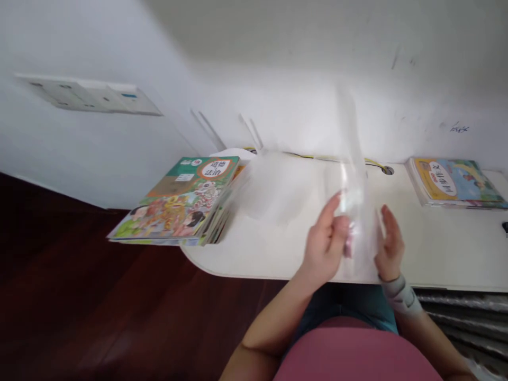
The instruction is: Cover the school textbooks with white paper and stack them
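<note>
My left hand (pixel 323 246) pinches a clear plastic sheet (pixel 359 217) between thumb and fingers, holding it upright over the white desk (pixel 254 259). The sheet is smeared by motion, so its exact kind is unclear. To its right, my right hand (pixel 391 246) has its fingers stretched up and its palm towards the plastic. Whether that palm touches the sheet, I cannot tell. Another stretch of clear plastic (pixel 273 185), also blurred, is over the desk to the left; I cannot tell if it is part of the same sheet.
A stack of picture-covered books (pixel 174 203) overhangs the desk's rounded left end. A second book stack (pixel 456 182) lies at the right, near the wall. A yellow and black cable (pixel 337 159) runs along the back to a cable hole (pixel 388 170). Sockets (pixel 91 95) are on the left wall.
</note>
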The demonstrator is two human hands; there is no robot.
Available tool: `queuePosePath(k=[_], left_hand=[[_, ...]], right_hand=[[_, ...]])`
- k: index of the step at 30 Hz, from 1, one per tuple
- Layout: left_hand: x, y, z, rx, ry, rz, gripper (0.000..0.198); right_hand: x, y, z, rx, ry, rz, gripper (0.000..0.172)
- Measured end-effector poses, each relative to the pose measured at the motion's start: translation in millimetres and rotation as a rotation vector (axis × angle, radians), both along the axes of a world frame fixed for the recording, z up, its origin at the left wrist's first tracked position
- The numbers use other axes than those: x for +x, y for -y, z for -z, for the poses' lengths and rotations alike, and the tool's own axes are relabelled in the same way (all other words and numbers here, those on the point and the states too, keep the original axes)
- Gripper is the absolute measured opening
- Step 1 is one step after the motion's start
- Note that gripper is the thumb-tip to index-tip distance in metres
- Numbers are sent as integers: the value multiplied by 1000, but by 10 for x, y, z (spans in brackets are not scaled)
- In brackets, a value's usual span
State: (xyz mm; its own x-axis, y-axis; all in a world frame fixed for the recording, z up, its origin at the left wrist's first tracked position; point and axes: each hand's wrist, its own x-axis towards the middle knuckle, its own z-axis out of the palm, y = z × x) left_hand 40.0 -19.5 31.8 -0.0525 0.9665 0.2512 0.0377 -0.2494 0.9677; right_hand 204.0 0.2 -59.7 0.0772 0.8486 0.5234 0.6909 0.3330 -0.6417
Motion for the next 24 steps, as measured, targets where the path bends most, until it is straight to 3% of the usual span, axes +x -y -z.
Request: queuePosePath(k=[3,6,8,11,14,18,24], left_hand=[[-351,34,-10,-9,74,-125,46],[-681,-73,176,-92,-21,-177,49],[-817,-158,396,-199,-181,-141,51],[-886,-228,731,-333,-519,-175,51],[-862,-236,913,-426,-861,-215,50],[-828,-247,911,-523,-1107,-188,48],[-825,-287,869,-559,-1220,-174,48]], right_hand=[[526,3,-185,241,126,210,39],[930,135,-296,359,327,311,33],[1070,257,-279,331,499,291,34],[1128,410,-110,148,712,155,36],[1127,489,143,-30,826,64,34],[1173,511,387,-141,866,9,37],[1283,491,448,-179,879,-86,52]])
